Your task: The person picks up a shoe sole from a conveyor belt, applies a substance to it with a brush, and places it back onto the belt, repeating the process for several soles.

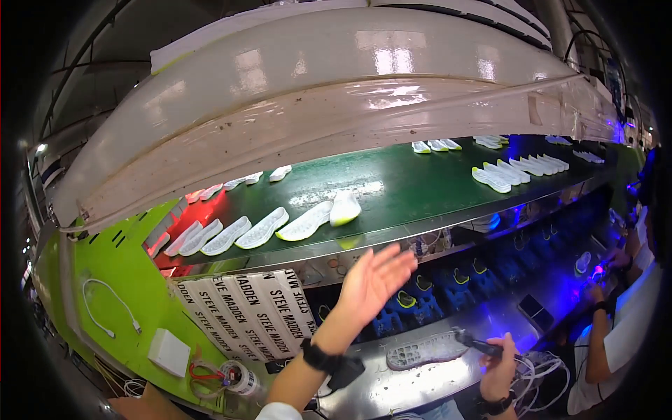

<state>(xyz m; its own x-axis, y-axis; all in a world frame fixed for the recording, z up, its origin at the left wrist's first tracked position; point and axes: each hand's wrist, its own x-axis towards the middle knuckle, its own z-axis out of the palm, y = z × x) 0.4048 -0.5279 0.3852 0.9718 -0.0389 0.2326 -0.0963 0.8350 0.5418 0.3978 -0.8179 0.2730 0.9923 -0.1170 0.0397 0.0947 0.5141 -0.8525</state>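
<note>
The person's left hand (374, 280) is lifted above the steel desk (392, 388), palm open and fingers spread, holding nothing, reaching up toward the edge of the green conveyor belt (413, 185). A black wristband sits on that wrist. The right hand (498, 364) is low at the desk's near edge, fingers pressed together around a dark pen-like tool (479, 344) whose tip points left, just beside the heel end of a translucent grey shoe sole (423, 351). That sole lies flat on the steel desk, tread up, between the 2 hands.

On the belt, a row of 6 pale soles (262, 229) lies side by side near the front edge, the rightmost with a yellow-green tinge. More white soles sit in groups farther along to the right (500, 176). Under the belt, a lower shelf holds blue moulded forms (458, 287) with yellow-green rims, lit by violet light.

To the left, on the lime-green surface (112, 280), lie a white cable (108, 308), a white flat box (169, 352) and a small roll with red wire (234, 376). Another person in a white sleeve (623, 336) works at the far right.
</note>
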